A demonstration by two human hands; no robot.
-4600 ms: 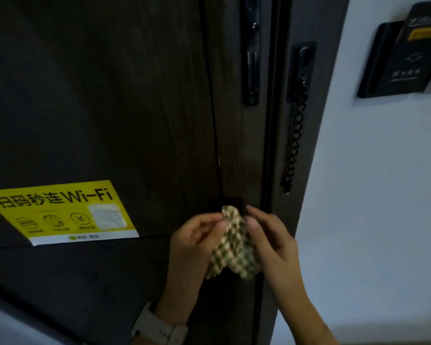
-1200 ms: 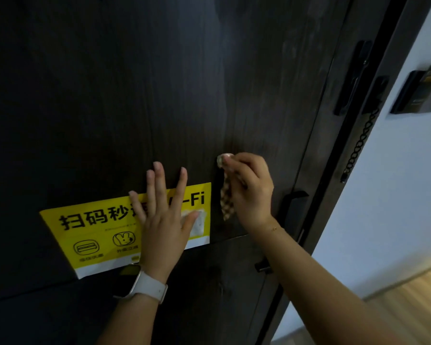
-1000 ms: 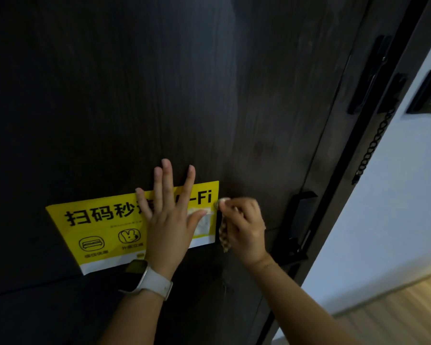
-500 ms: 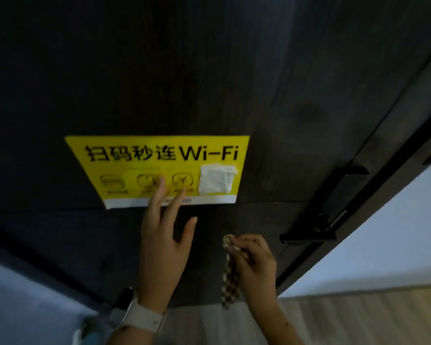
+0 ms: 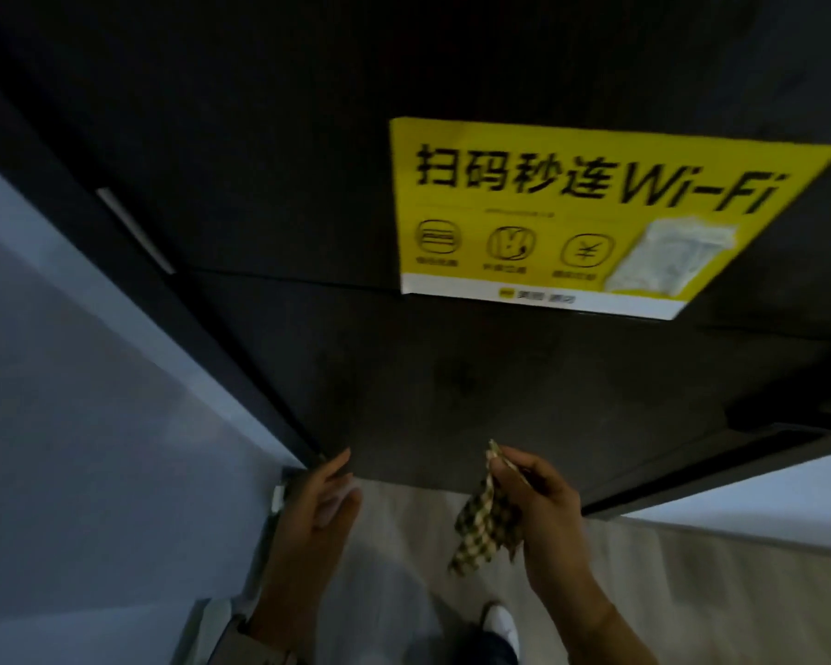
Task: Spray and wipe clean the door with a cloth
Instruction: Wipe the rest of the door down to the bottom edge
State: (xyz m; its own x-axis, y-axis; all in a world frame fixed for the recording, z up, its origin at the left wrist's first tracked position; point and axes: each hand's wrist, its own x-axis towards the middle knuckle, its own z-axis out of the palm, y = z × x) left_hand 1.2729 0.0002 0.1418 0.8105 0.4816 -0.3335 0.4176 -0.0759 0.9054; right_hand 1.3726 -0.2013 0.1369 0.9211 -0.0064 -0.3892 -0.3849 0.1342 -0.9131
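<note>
Dark door [image 5: 404,376] fills upper frame, yellow Wi-Fi sticker [image 5: 572,218] upper right; low centre, left hand [image 5: 315,515] loose-fingered and holding nothing, right hand [image 5: 543,511] pinching checked cloth [image 5: 483,525] just off the door's bottom edge

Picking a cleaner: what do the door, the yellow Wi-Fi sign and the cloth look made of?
Door: dark, matte, faint grain; probably wood veneer or laminate, can't tell which.
Wi-Fi sign: flat printed sheet, likely paper or vinyl sticker; a whitish patch at its lower right looks scuffed or peeled.
Cloth: limp checked woven fabric, hanging from the right hand.
</note>
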